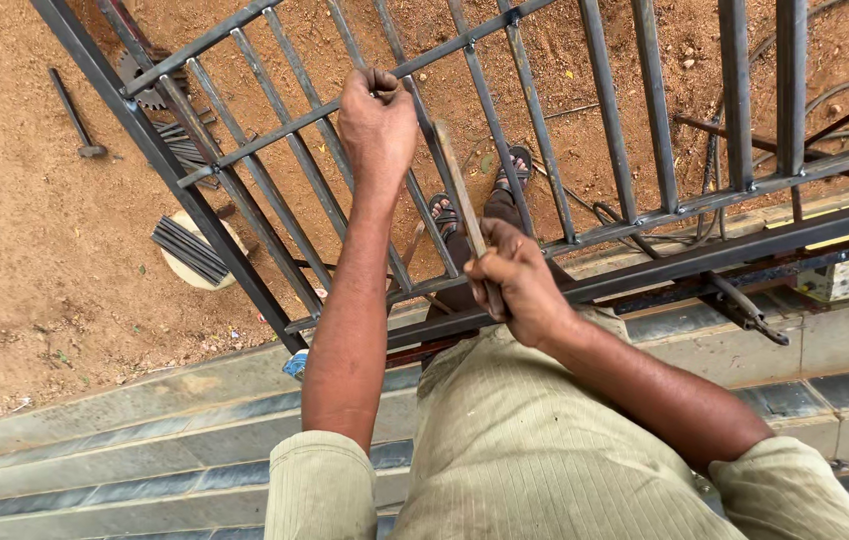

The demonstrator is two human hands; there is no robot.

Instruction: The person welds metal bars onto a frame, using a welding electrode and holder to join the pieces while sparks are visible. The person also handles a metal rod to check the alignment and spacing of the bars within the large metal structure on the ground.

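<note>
Left hand at 12 o'clock clenched on the gate rail; right hand fingers grasping a wooden handle

Dark grey gate; ribbed olive shirt; reddish-brown soil.
</note>
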